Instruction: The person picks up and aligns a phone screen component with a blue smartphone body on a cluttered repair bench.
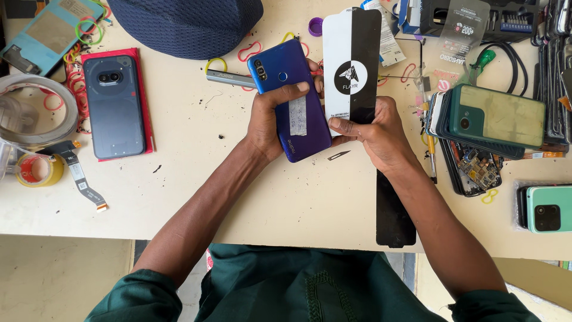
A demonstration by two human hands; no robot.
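Observation:
My left hand (269, 121) grips a blue-to-purple phone (292, 89) held back side up, with a pale sticker on its back. My right hand (376, 131) holds a tall black-and-white flat packet (351, 53) upright beside the phone, thumb on its lower edge. A long black strip (394, 214) lies on the table under my right wrist. A small metal blade (338, 155) lies on the table between my hands.
A grey phone on a red case (114, 104) lies at left near tape rolls (36, 107) and a flex cable (80, 176). A stack of phones (494, 119), an opened phone (473, 170) and a green phone (548, 209) sit at right. A dark cap (185, 24) lies at top.

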